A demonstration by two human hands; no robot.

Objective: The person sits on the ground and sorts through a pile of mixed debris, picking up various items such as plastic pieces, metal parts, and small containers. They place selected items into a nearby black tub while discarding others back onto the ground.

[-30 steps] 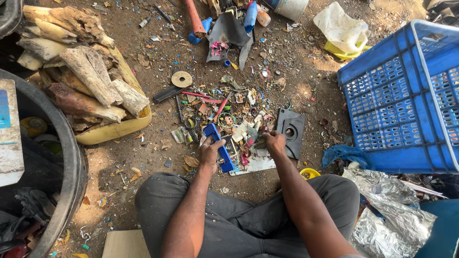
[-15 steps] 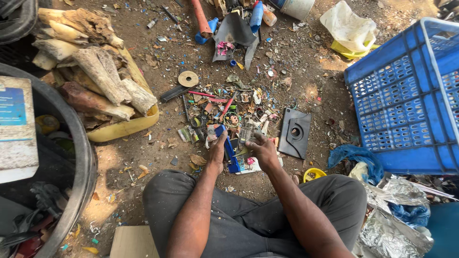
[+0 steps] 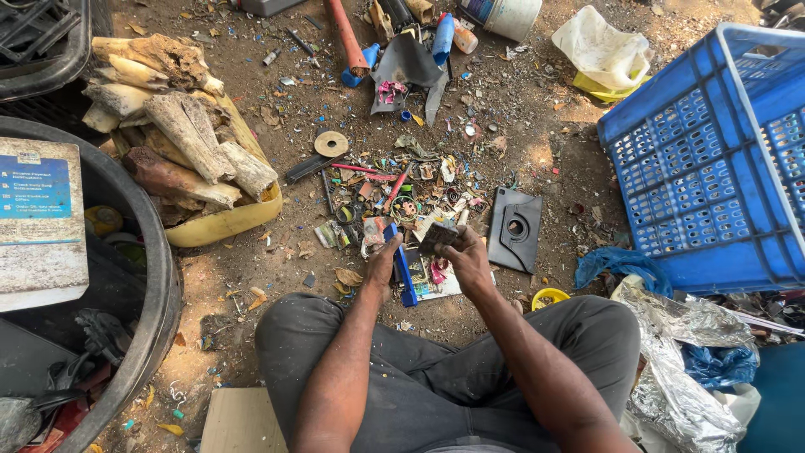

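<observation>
The right hand (image 3: 470,262) had been raised — fingers closed on a dark scrap piece (image 3: 438,235); the left hand (image 3: 381,262) gripped a blue strip (image 3: 402,267) — sorting; separation called for next.

Sunlit dirt ground (image 3: 537,159) strewn with scraps, blue crate (image 3: 713,159) beside.

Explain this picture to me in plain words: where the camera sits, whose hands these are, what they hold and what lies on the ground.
There is no machine here. The one view comes from a camera worn on a person's head, looking down at their own lap and arms as they sit on bare dirt.

The right hand holds a small dark scrap piece. The left hand rests by a blue strip; whether it grips anything is unclear.

Ahead lies a scrap pile of small mixed bits. A black square plate and a blue crate lie right, a yellow tub of wood chunks and a black drum left.
</observation>
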